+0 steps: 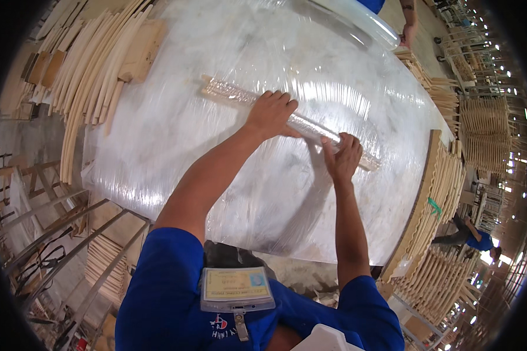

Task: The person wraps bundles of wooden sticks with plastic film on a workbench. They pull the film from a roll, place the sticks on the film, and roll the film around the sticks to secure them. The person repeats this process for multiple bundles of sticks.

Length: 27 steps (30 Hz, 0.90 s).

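Two bare hands are on one wrapped bundle (314,126), which slants over the middle of the plastic-covered table (170,146), its left end farther from the person than its right. The left hand (272,116) is closed over the bundle left of its far-right portion, fingers curled across the top and thumb stretched out along the near side. The right hand (342,158) is near the right end, fingers bent over the bundle and thumb raised against it; this hand is also closed around it, though how tightly either one presses cannot be determined. Clear, shiny plastic covers the bundle, and pale wood shows at both ends. Whether it rests fully on the table or is slightly lifted cannot be told. Both forearms emerge from blue sleeves, and a badge (238,286) in a clear holder lies against the person's chest. At the table's far edge is a large roll of clear plastic (357,20), with a co-worker's hand (408,38) by its right end. Long wooden sticks (91,64) are stacked at left, above a metal frame (93,238). At right stands a row of wooden strips (448,187) bearing a green tie (434,206); farther off, another person (477,237) in blue is bent forward.
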Tool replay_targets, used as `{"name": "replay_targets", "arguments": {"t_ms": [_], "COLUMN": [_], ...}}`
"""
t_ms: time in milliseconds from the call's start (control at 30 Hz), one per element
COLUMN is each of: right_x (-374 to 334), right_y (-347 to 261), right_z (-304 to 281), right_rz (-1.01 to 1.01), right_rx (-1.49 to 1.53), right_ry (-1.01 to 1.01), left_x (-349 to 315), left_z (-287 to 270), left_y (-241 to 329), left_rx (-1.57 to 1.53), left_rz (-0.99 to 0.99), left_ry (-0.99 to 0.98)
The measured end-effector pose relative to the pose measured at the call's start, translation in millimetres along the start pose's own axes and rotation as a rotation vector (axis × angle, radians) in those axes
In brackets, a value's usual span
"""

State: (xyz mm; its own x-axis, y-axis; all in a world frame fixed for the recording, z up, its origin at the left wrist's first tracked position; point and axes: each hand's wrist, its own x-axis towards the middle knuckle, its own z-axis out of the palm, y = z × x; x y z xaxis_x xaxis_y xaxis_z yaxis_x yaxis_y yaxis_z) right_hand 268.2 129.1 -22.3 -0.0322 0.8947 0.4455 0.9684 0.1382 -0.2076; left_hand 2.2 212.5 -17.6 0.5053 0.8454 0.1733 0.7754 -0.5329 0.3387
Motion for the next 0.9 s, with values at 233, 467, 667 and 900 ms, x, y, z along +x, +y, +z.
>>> {"name": "replay_targets", "arguments": {"t_ms": [233, 467, 667, 900], "right_x": [-124, -166, -11, 84], "right_y": [-38, -54, 18, 60], "right_z": [-60, -52, 3, 15], "right_rz": [0.140, 0.218, 0.376, 0.328], "right_rx": [0.062, 0.053, -0.164, -0.011], "right_ry": [-0.142, -0.114, -0.136, 0.109], "left_x": [-114, -62, -10, 36], "left_z": [2, -2, 15, 12], "left_y": [52, 55, 36, 17], "left_rx": [0.003, -0.057, -0.131, 0.023], "left_rz": [0.009, 0.136, -0.036, 0.017], "left_ry": [-0.215, 0.153, 0.141, 0.057]}}
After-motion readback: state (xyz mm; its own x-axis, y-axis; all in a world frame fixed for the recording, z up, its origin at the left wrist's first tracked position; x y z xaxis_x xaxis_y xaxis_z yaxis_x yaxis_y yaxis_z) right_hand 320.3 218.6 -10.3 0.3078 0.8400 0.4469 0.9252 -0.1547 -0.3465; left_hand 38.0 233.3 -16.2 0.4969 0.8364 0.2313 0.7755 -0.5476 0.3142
